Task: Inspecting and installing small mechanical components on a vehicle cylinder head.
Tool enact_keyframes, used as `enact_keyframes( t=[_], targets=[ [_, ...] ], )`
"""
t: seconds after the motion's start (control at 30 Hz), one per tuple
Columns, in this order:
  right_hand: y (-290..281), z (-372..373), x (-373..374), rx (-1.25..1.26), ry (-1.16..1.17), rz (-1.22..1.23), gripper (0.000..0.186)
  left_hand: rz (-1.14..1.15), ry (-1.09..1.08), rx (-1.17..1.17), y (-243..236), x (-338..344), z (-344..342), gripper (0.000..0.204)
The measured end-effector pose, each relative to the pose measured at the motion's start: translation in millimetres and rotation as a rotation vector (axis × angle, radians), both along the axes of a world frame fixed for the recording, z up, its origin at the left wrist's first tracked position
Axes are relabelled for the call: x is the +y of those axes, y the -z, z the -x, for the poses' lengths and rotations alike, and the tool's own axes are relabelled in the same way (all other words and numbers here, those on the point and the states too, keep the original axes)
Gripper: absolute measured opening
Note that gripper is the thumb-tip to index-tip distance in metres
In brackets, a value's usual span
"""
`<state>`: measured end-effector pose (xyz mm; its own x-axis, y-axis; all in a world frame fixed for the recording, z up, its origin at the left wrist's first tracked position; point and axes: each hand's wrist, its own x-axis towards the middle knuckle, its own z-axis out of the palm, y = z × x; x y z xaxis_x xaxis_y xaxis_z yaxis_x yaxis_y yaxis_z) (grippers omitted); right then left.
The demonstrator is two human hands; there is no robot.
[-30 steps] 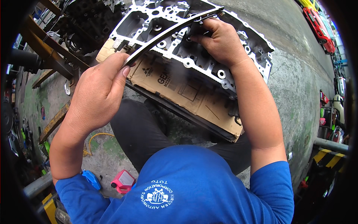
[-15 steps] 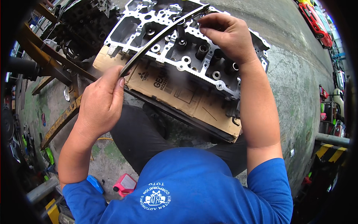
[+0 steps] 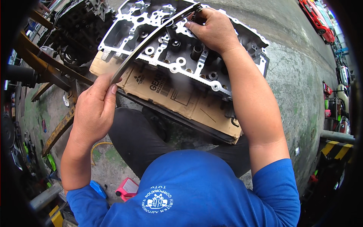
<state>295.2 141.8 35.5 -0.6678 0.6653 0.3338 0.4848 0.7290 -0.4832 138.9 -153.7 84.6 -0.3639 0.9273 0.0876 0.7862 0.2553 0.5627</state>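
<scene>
My left hand [image 3: 96, 108] is closed around the near end of a long, narrow metal bar [image 3: 145, 43]. The bar slants up and away across an aluminium engine cylinder head [image 3: 174, 69]. By the bar's far tip, my right hand [image 3: 213, 30] bends its fingers inward over the cylinder head. Something small and dark shows at those fingertips, but what it is cannot be made out. Round bores and studs, among them a dark upright cylinder [image 3: 196, 52], show in the cylinder head's open pockets.
Flattened cardboard [image 3: 159, 89] lies under the cylinder head on a dark low support. A rusty yellow metal stand [image 3: 58, 130] and a dark engine block [image 3: 77, 28] are at the left. A pink bottle [image 3: 127, 188] stands on the floor near me; a red car [image 3: 314, 17] is far right.
My right hand has shifted left and away, bringing its fingertips in by the bar's far tip. My left hand keeps its grip on the bar. The whole view has shifted slightly.
</scene>
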Motion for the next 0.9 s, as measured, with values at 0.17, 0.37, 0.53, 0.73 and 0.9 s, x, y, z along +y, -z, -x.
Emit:
enact_keyframes(
  t=[0.17, 0.37, 0.53, 0.73, 0.9],
  targets=[
    [11.0, 13.1, -0.2, 0.016, 0.197, -0.119, 0.036, -0.037, -0.007, 0.002, -0.6, -1.0, -0.1, 0.021],
    [3.3, 13.0, -0.5, 0.053, 0.231, -0.057, 0.038, 0.016, -0.017, 0.02, -5.5, 5.1, -3.5, 0.021],
    [2.8, -18.9, 8.7, 0.19, 0.056, 0.164, 0.045, 0.021, 0.003, 0.016, 0.6, 15.1, -2.0, 0.018],
    [-8.7, -31.9, -7.5, 0.156, -0.092, 0.22, 0.034, 0.0, 0.001, -0.015, 2.9, 13.6, -2.2, 0.021],
    [-16.2, -11.9, -36.0, -0.148, -0.155, 0.053, 0.037, 0.024, -0.011, -0.03, 3.2, 14.5, -0.7, 0.02]
  ],
)
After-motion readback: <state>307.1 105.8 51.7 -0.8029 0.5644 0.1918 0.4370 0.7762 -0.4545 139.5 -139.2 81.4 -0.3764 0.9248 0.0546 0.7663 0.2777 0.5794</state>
